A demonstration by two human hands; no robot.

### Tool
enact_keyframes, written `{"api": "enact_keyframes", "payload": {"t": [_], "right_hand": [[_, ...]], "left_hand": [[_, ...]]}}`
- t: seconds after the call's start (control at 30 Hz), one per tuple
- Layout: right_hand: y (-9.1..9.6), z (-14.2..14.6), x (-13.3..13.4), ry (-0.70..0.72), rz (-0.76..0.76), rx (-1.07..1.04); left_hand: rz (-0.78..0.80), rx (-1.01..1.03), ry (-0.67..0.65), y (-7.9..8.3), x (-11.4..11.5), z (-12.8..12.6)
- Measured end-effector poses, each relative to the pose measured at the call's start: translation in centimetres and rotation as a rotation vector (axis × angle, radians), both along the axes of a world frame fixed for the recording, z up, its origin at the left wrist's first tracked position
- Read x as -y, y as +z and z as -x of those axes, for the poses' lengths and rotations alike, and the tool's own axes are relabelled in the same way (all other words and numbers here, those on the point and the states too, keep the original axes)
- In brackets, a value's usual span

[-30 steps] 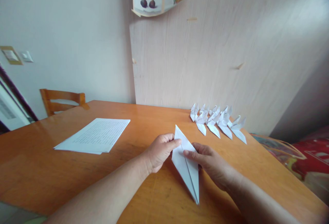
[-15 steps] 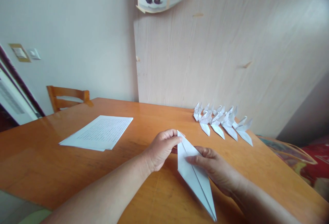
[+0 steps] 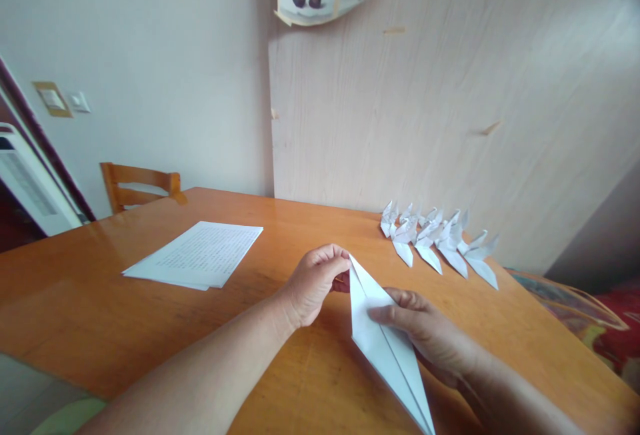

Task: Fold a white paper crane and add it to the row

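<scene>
A white sheet of paper folded into a long kite shape (image 3: 383, 338) is held above the table, with a crease running down its length. My left hand (image 3: 320, 282) pinches at its upper tip between thumb and fingers. Lower down, my right hand (image 3: 425, 328) grips the right side, thumb flat on the front and fingers behind, partly hidden. The paper's lower point reaches the bottom of the view. Several white folded paper birds (image 3: 427, 238) stand in rows at the back right of the table.
The wooden table (image 3: 280, 235) meets a wall at the back. A stack of written sheets (image 3: 197, 255) lies on its left part. Beyond the left edge stands a wooden chair (image 3: 143, 178). Red and clear plastic items (image 3: 600, 315) lie past the right edge.
The view has shifted slightly, so most things appear a little further right. Left fingertips now sit at the extreme tip of the folded paper, their thumb covering less of it. Right grip looks the same.
</scene>
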State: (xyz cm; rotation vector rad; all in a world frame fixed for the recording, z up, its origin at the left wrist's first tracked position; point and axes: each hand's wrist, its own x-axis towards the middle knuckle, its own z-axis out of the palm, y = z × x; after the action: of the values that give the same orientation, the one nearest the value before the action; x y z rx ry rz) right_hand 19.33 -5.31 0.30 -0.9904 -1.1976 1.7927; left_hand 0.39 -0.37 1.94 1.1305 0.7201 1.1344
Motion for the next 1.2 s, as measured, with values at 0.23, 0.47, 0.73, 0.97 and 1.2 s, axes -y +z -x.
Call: {"api": "enact_keyframes", "payload": {"t": [0.23,0.47,0.73,0.97,1.2], "right_hand": [[0.13,-0.07,-0.01,0.048,0.033,-0.033],[0.18,-0.19,0.03,0.091,0.029,-0.047],[0.04,-0.28,0.02,0.082,0.037,-0.039],[0.16,-0.15,-0.11,0.073,0.062,-0.014],[0.17,-0.35,0.18,0.067,0.067,-0.001]], "left_hand": [[-0.016,-0.007,0.001,0.09,-0.07,0.3],[-0.047,-0.044,0.019,0.07,-0.14,0.39],[-0.103,-0.09,0.043,0.04,-0.07,0.44],[-0.142,-0.116,0.054,0.0,-0.2,0.56],[-0.168,-0.129,0.068,-0.02,-0.22,0.53]]}}
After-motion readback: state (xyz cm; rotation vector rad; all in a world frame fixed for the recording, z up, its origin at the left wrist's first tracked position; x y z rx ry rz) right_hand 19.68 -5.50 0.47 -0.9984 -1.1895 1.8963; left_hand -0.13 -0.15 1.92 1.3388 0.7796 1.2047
